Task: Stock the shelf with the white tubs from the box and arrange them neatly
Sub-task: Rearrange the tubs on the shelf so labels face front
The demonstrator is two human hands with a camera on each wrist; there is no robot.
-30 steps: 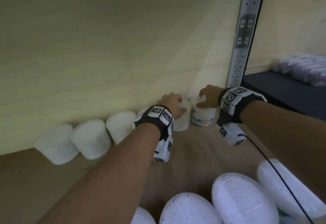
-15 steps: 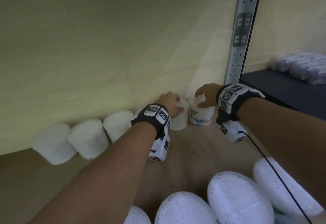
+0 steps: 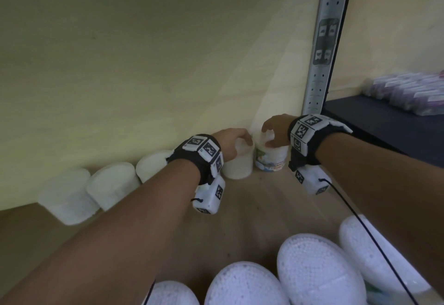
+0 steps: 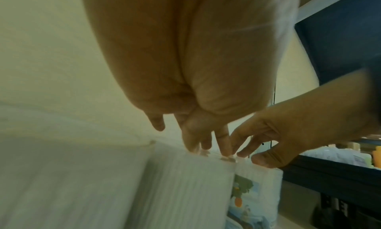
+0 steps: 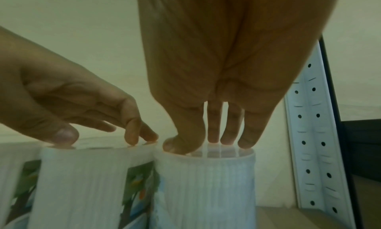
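While the row of tubs (image 3: 113, 184) runs lower left to centre along the back wall (image 3: 144, 64), both hands cap its right end.
Left hand (image 3: 230, 142) fingertips rest on the plain tub (image 3: 237, 165); right hand (image 3: 276, 129) fingertips press the labelled tub (image 3: 271, 158) just beside, upright.

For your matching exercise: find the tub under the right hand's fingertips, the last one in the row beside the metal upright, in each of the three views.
Head: end tub, centre right, beside the metal upright.
Left wrist: lower right, picture label showing.
Right wrist: bottom centre.
Shared landmark: the right hand touching its top.
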